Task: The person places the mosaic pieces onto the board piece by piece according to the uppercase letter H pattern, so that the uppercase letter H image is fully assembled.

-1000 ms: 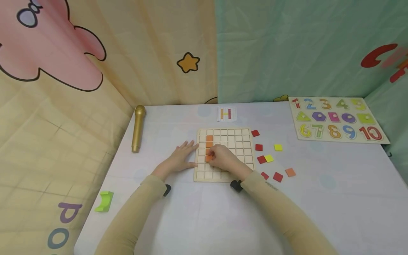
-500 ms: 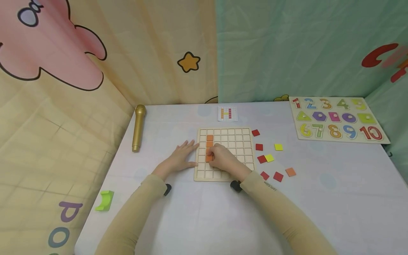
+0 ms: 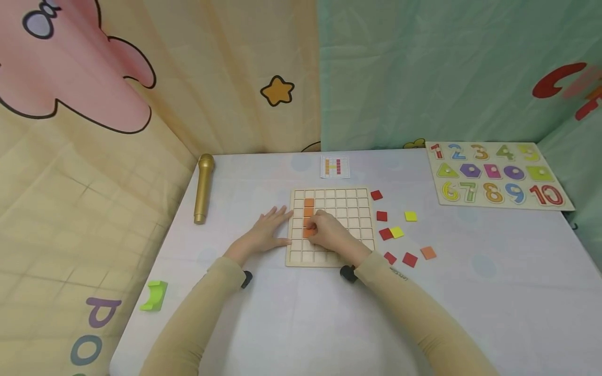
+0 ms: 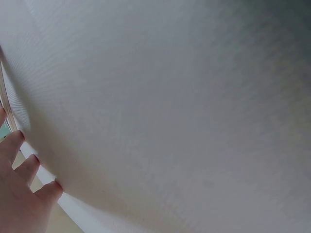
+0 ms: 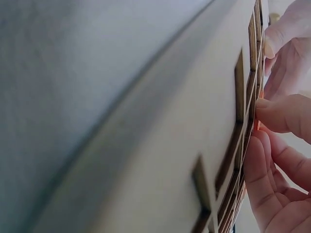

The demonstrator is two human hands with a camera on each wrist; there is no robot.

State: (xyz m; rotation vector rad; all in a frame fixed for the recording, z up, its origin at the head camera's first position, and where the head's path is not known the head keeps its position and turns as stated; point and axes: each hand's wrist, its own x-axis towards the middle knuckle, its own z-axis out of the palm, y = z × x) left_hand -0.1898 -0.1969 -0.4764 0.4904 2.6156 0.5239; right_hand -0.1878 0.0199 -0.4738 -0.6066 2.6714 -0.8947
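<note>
A wooden grid board (image 3: 348, 203) lies on the table with a column of orange square tiles (image 3: 309, 202) set in its left part. My right hand (image 3: 331, 232) reaches over the board and pinches an orange square tile (image 5: 258, 124) at the lower end of that column; thumb and fingertips partly hide it. Spread flat on the table, my left hand (image 3: 260, 235) touches the board's left edge with thumb and index finger. Its other fingers (image 4: 29, 167) rest on the cloth in the left wrist view.
Right of the board lie several red tiles (image 3: 410, 260), two yellow tiles (image 3: 411, 216) and an orange tile (image 3: 428, 253). Behind it is a pattern card (image 3: 335, 167). A gold microphone (image 3: 203, 190) and green curved block (image 3: 154, 296) are left; a number puzzle (image 3: 500, 199) is back right.
</note>
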